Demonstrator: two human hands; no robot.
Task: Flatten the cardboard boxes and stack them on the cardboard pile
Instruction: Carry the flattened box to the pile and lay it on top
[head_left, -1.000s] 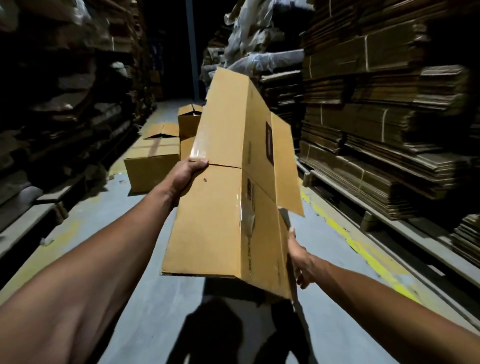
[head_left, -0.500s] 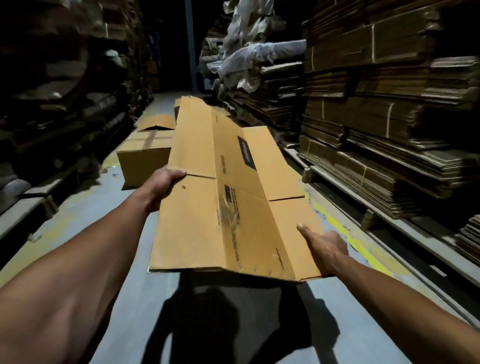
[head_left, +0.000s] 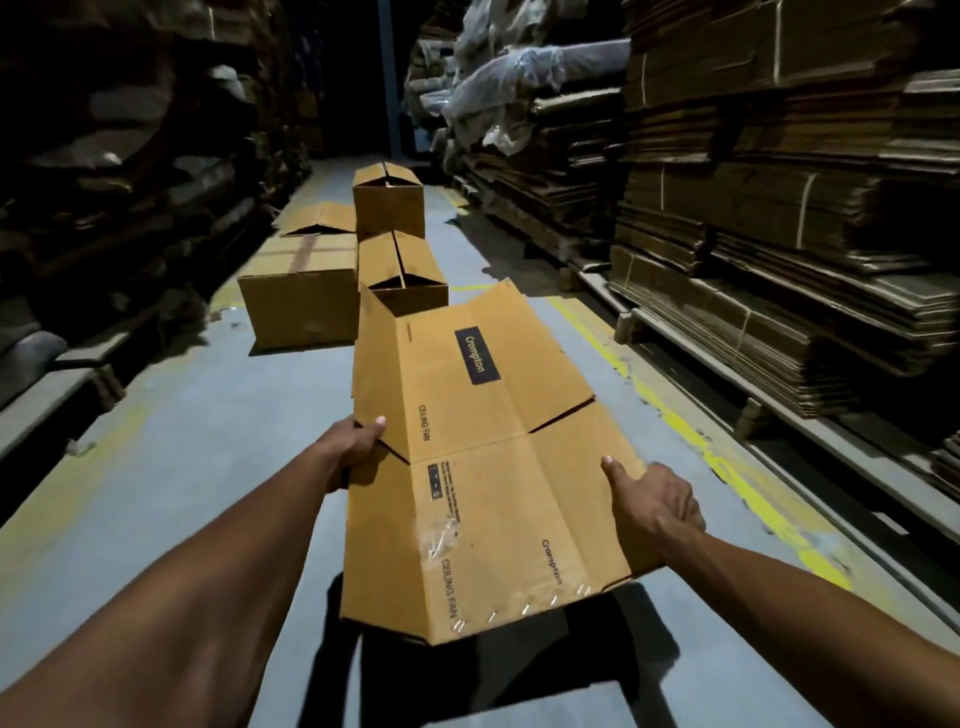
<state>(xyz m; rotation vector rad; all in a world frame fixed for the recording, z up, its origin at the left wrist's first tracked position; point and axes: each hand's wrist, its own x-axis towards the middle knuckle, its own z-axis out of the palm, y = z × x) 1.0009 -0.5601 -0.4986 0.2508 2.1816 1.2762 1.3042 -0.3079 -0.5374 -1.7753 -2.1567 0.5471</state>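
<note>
Flattened brown cardboard box held level over the aisle floor: my left hand grips its left edge, right hand clamps the right. Next, carry it to the pile.

One flattened box — centre; four upright boxes — upper centre; two hands.

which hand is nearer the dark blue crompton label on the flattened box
Left. The left hand grips the flattened box at its left edge, just below and left of the dark blue label. The right hand holds the right edge lower down, nearer the person, farther from the label.
</note>
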